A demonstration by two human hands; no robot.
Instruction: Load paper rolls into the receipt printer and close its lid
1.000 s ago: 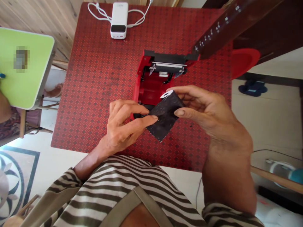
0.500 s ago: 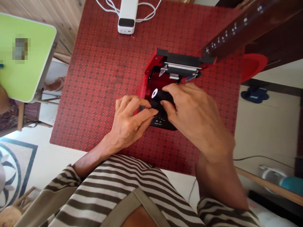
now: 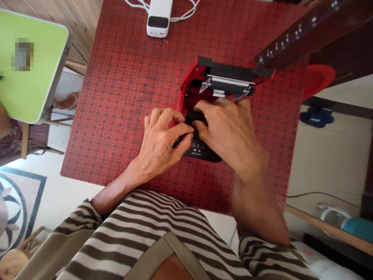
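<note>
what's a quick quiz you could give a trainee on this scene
1. True or false: the left hand and right hand both touch the black roll.
2. What colour is the printer body? a) red b) green c) white
3. What white device lies on the mat, beyond the printer?

Key: 1 true; 2 a; 3 power bank
</note>
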